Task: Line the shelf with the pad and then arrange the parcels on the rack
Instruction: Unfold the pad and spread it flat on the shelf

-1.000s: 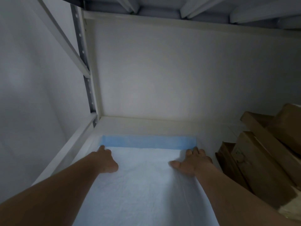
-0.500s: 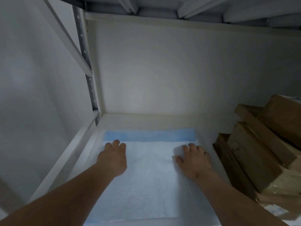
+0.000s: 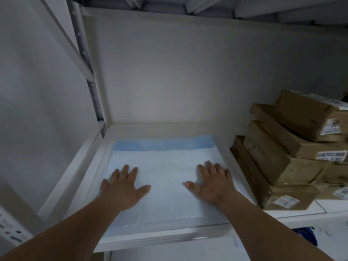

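A white pad (image 3: 165, 166) with a blue band along its far edge lies flat on the white shelf (image 3: 169, 236), at its left end. My left hand (image 3: 122, 187) rests palm down on the pad's left half, fingers spread. My right hand (image 3: 211, 183) lies flat on its right half, fingers spread too. Neither hand holds anything. Several brown parcels (image 3: 282, 157) with white labels are stacked on the same shelf, just right of the pad.
A perforated metal upright (image 3: 90, 72) and a diagonal brace (image 3: 71, 40) frame the shelf's left side. The white back wall (image 3: 178, 72) closes the rear. Another shelf level (image 3: 188, 6) sits overhead. Something blue (image 3: 305, 236) shows below the shelf at right.
Both hands have slid back from the pad's far blue band toward its near half, staying flat on it. The view has pulled back, showing the shelf's front edge and more parcels.
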{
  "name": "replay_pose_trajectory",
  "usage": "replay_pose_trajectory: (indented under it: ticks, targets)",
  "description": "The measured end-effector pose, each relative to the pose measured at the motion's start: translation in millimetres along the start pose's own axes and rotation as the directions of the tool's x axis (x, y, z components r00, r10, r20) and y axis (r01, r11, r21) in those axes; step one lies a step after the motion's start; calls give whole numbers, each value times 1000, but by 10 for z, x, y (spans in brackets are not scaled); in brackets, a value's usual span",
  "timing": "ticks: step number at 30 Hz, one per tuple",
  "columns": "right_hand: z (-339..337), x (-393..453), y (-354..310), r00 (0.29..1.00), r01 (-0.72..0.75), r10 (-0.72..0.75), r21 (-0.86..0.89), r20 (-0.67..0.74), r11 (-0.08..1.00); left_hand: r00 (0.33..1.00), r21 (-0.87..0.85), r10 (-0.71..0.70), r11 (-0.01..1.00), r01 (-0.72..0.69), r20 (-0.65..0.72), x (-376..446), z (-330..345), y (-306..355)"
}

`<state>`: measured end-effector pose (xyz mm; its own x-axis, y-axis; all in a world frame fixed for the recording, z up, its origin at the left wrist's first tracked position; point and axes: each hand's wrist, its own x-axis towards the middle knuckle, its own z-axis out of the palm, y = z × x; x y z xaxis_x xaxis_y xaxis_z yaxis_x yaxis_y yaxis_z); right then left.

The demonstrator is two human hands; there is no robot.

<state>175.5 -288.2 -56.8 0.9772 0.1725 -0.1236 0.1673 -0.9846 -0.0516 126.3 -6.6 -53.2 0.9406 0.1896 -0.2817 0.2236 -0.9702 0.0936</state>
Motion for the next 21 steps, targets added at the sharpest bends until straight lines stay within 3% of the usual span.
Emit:
replay_pose_trajectory:
  ticks: [5,10,21]
  targets:
    - [-2,-165,39,1000,-28,28,37,10,999,997,28,-20,999,22,-73,-147,-25,18]
    - [41,-265,93,997,-2,4,-30,71,1000,999,42,-15,999,14,30,-299,72,41]
    - [59,-219,111,994,4,0,-33,109,999,998,83,6,996,-11,60,-239,151,-7]
